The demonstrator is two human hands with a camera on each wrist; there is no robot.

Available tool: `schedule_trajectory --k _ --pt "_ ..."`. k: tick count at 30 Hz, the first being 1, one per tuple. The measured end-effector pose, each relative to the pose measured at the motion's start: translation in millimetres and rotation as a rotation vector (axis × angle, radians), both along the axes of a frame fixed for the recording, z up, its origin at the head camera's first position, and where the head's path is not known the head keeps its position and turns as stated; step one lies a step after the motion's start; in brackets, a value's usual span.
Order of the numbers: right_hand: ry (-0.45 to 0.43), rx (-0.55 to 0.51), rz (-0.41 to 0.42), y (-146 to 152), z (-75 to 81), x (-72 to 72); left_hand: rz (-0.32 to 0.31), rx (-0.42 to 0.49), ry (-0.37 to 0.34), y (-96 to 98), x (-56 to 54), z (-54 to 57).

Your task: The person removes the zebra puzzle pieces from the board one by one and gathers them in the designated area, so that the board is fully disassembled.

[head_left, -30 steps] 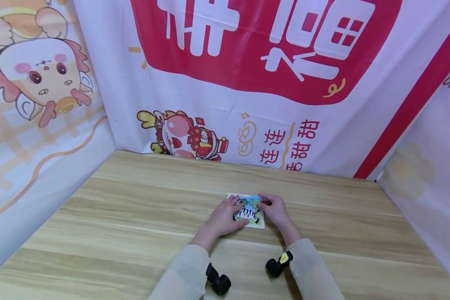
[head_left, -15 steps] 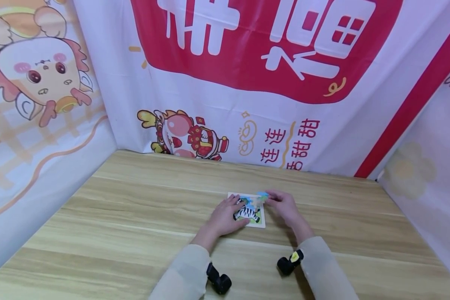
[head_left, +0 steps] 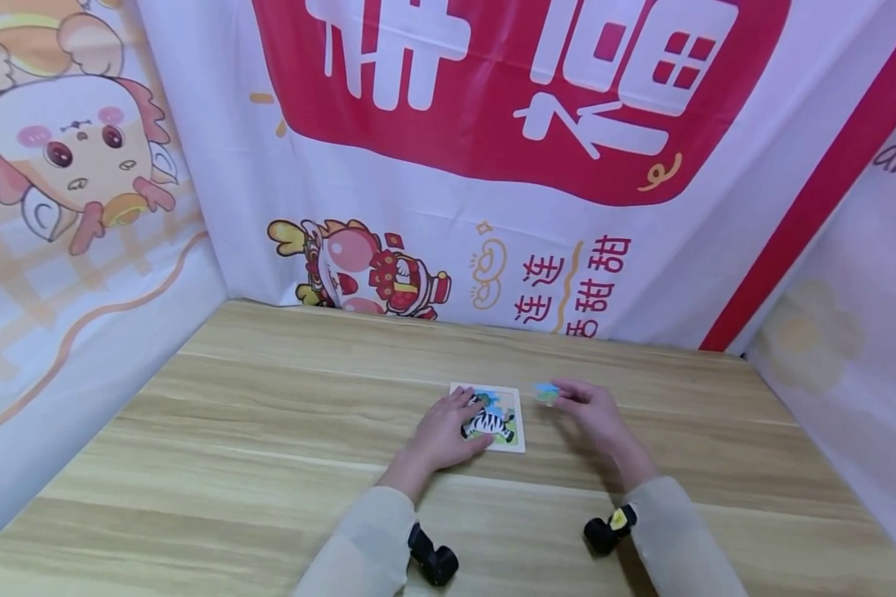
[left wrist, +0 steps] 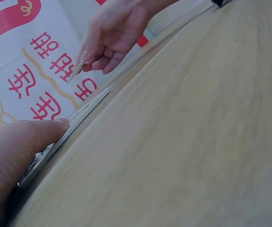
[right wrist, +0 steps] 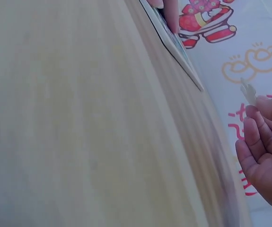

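Observation:
A small square jigsaw puzzle (head_left: 521,431) in a white frame lies on the table, showing a zebra on green and blue. My left hand (head_left: 444,431) rests on its left side, fingers spread over the picture and thumb along the near edge. A pale bare patch shows in the puzzle's upper right part. Just right of the frame, my right hand (head_left: 596,414) pinches a blue-and-green puzzle piece (head_left: 546,391) between thumb and fingertips. From the right wrist view, the piece (right wrist: 248,91) appears edge-on, held up off the table.
The wood-grain table (head_left: 269,431) stretches out on both sides of the puzzle. Printed cloth hangings (head_left: 388,182) enclose it at the back, left and right. Each sleeve cuff carries a black wrist camera (head_left: 436,564).
My right hand has lifted the puzzle piece out of the puzzle's upper right and carried it to the right, past the frame. My left hand has stayed on the puzzle.

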State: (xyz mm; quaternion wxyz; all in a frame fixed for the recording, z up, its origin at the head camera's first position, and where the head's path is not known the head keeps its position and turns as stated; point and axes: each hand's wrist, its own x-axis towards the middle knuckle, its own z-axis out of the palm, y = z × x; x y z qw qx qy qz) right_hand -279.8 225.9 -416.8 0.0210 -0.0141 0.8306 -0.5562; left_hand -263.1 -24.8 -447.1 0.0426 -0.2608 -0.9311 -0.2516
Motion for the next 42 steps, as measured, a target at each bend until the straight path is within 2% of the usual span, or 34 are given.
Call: schedule_trajectory --k 5,12,15,19,22,26,28,30,32,35,38,40,42 --pt "-0.036 0.056 0.010 20 1.8 4.7 -0.003 0.007 0.022 -1.2 -0.6 -2.9" --pt "-0.054 0.001 -0.013 47 3.8 10.7 0.004 0.001 0.017 -1.1 0.7 -1.5" --pt "-0.101 -0.158 -0.020 58 1.1 13.8 0.002 -0.009 0.016 -0.6 1.5 0.0" --pt "-0.222 -0.335 -0.083 72 -1.1 18.4 0.001 -0.012 0.012 0.2 2.5 0.5" --pt "-0.247 -0.378 -0.115 85 -2.3 17.8 0.002 -0.009 0.016 0.0 3.0 1.1" --pt "-0.226 -0.478 -0.103 103 -4.8 14.8 0.004 -0.005 0.018 -0.9 3.2 1.7" --pt "-0.226 -0.496 -0.106 109 -4.6 14.7 0.005 -0.008 0.016 -1.3 3.3 1.5" --pt "-0.243 -0.483 -0.118 114 -4.0 14.2 0.005 -0.008 0.014 -1.3 3.2 1.4" --pt "-0.241 -0.427 -0.110 118 -2.3 13.2 0.006 -0.009 0.011 -1.5 2.7 1.5" --pt "-0.182 -0.249 -0.083 122 0.4 11.3 0.009 -0.008 0.008 -1.6 2.2 2.0" --pt "-0.098 -0.004 -0.072 126 2.0 9.4 0.009 -0.013 0.011 -1.3 1.6 2.2" --pt "-0.109 0.032 -0.086 129 1.6 8.1 0.009 -0.014 0.012 -1.1 1.3 2.0" --pt "-0.150 0.015 -0.117 131 0.2 6.8 0.007 -0.014 0.011 -0.8 1.1 1.9"
